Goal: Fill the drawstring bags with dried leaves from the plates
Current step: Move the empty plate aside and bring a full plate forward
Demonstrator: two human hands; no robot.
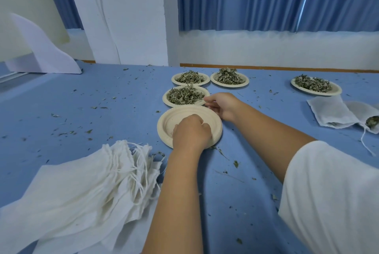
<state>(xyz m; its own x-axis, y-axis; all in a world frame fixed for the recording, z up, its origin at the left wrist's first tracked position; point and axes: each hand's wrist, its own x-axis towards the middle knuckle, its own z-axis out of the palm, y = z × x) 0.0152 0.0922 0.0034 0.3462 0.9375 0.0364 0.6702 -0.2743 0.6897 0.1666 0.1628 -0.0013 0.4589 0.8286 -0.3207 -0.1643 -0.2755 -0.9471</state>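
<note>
The person leans over the blue table [114, 98]. Right in front sits an empty plate [174, 119] — no leaves left in it. The left hand [190, 131] rests on this plate, curled up tight like a fist; I cannot tell if it pinches a few last crumbs. The right hand [220, 105] is at the plate's far right rim with the fingers bent around the edge, so it seems to be holding the plate there.

The next full plate [185, 95] sits just behind the empty one, almost touching it, toward the far edge of the table. The right hand is the nearer one to it — its fingertips are just beside that plate's rim. Two more plates of leaves [229, 78] wait further back, and one more plate [315, 85] is far off to the right.

The pile of empty bags [86, 180] lies near the front left corner, close to the left arm, with the strings and open mouths pointing toward the plates. Filled bags [336, 113] lie by the right edge.

I think the next job is to take a fresh bag with the left hand and reach for leaves straight ahead.
</note>
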